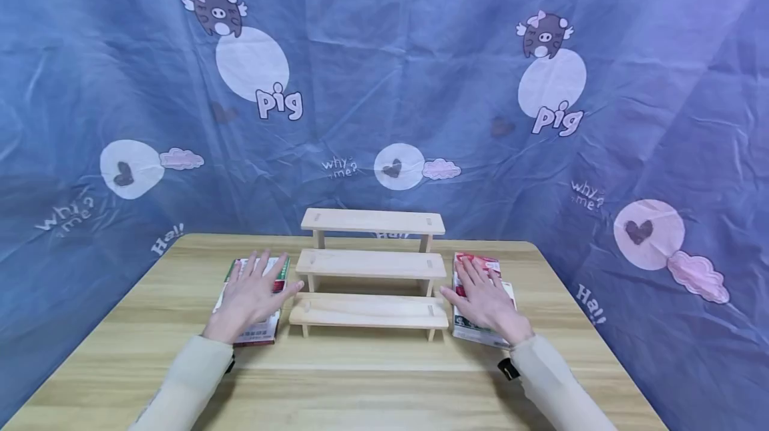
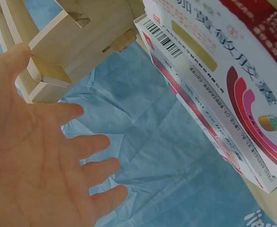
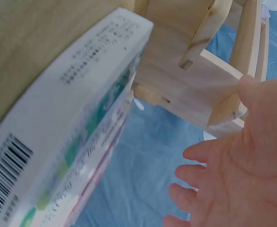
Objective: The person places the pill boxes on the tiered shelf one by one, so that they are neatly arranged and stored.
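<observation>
Likely unstarted: left boxes (image 1: 261, 333) off stand (image 1: 369, 263) at its 9 o'clock, right boxes (image 1: 474, 332) 3 o'clock; left hand (image 1: 249, 297), right hand (image 1: 485, 301) spread wide, empty.

White medicine boxes (image 1: 258, 333) with red and green panels, lying flat on a wooden table (image 1: 360, 394) left of a stepped stand (image 1: 369, 264), one showing red and pink curves and a capsule, red-and-white boxes (image 1: 471, 332) lying flat on its right, one barcoded
</observation>
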`<action>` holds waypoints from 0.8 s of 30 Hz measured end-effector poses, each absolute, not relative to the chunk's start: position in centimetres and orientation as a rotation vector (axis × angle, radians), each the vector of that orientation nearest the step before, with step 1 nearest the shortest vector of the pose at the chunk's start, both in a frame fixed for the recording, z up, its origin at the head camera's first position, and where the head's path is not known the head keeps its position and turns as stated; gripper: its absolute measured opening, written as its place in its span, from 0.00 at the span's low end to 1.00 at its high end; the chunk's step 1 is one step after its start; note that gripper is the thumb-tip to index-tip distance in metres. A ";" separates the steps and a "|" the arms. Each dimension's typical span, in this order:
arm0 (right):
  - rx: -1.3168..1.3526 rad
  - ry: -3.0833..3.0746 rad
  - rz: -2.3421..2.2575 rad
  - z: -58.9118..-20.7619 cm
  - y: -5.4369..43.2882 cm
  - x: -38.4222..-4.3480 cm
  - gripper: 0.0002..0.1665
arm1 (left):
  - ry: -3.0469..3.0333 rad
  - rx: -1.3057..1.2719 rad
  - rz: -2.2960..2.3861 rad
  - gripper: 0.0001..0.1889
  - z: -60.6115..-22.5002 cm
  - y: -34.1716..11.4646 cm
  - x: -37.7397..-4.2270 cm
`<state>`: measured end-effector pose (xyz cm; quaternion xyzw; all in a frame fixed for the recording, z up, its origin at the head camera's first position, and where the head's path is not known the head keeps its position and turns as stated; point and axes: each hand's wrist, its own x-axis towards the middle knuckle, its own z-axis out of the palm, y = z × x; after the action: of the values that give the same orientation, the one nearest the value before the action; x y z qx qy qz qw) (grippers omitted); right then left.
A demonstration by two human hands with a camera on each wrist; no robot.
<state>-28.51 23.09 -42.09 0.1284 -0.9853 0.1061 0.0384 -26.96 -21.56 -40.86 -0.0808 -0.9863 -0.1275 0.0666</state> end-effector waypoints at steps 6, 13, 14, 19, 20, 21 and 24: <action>0.443 -2.915 0.393 -42.1 23.2 -28.4 0.48 | -2.937 -0.285 -0.363 0.42 -41.2 -21.7 -27.5; 0.350 -2.750 0.825 -41.9 23.3 -28.9 0.29 | -2.809 -0.367 -0.555 0.33 -41.1 -23.1 -28.0; 0.318 -2.739 0.909 -41.9 23.3 -29.0 0.26 | -2.793 -0.379 -0.631 0.32 -41.1 -23.4 -28.1; 0.256 -2.694 1.464 -42.5 23.6 -29.3 0.20 | -2.771 -0.447 -1.040 0.26 -40.9 -25.3 -28.6; 0.254 -2.684 1.582 -42.6 23.7 -29.3 0.20 | -2.780 -0.455 -1.099 0.26 -40.9 -25.8 -28.6; 0.258 -2.676 1.698 -42.7 23.8 -29.3 0.22 | -2.789 -0.459 -1.164 0.25 -41.0 -26.2 -28.7; 0.268 -2.653 1.952 -43.0 24.1 -29.2 0.26 | -2.806 -0.453 -1.327 0.25 -41.2 -27.5 -28.8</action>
<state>-29.22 24.09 -43.04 0.0810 -0.8002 0.5886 -0.0814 -28.82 -27.47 -41.23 -0.1445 -0.8945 -0.4231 0.0025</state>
